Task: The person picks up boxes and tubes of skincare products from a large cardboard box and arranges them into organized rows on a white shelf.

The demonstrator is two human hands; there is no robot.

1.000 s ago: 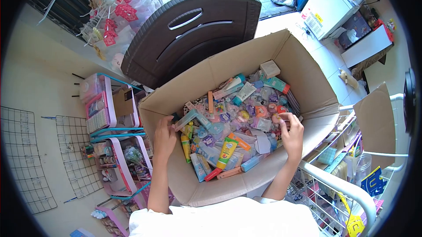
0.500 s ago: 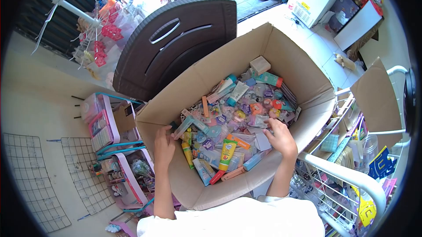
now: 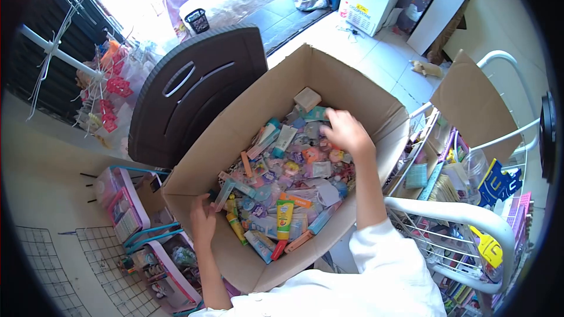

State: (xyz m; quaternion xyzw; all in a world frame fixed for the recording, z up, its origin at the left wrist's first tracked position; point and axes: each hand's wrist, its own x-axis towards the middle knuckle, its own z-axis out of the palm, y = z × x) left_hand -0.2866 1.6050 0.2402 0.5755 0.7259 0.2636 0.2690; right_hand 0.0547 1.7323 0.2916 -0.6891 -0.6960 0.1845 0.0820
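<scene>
A large cardboard box point(image 3: 235, 111) holds a jumble of small packaged goods. My left hand point(image 3: 202, 223) is at the box's left side, fingers loosely stretched, close to a pale teal-and-clear package point(image 3: 226, 190); it holds nothing that I can see. My right hand point(image 3: 349, 135) reaches over the far right of the pile with thumb and fingers apart. Its fingertips are at a teal tube point(image 3: 317, 113), partly covered by the hand. A yellow-and-green tube with a red cap point(image 3: 284, 220) lies near the front. A small beige box point(image 3: 307, 99) rests in the far corner.
Behind the box stands a dark brown plastic chair back point(image 3: 205, 88). White wire racks with goods point(image 3: 435, 211) flank the right side. Pink-and-clear drawers point(image 3: 170, 270) stand on the left. Farther off are a white freezer point(image 3: 373, 0) and an animal lying on the tiles point(image 3: 427, 69).
My right hand has moved from the right middle of the pile to its far side, by the teal tube. My left hand stays at the left wall. The view has shifted right.
</scene>
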